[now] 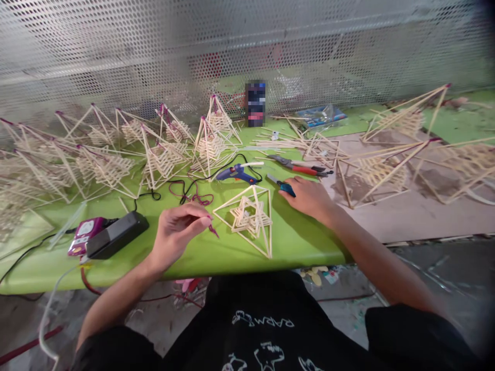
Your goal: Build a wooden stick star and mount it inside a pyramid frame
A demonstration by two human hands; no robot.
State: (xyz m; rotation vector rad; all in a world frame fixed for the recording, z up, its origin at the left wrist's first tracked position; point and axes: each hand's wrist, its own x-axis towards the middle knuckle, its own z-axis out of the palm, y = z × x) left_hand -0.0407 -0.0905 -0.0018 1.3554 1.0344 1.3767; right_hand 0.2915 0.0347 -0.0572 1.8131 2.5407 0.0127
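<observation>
A small stick frame (pixel 249 216), a pyramid shape with a stick cluster inside, lies on the green table (pixel 193 252) between my hands. My left hand (pixel 180 229) is to its left, fingers pinched on a short maroon string (pixel 212 230). My right hand (pixel 309 198) rests on the table to the frame's right, fingers closed over a small blue-handled tool (pixel 284 186).
A blue glue gun (pixel 236 173) and red-handled pliers (pixel 299 166) lie behind the frame. Several finished stick frames (pixel 162 149) crowd the left and back, larger ones (pixel 402 149) at right. A black box (pixel 116 234) and pink device (pixel 83 234) sit front left. A perforated metal screen (pixel 247 46) closes the back.
</observation>
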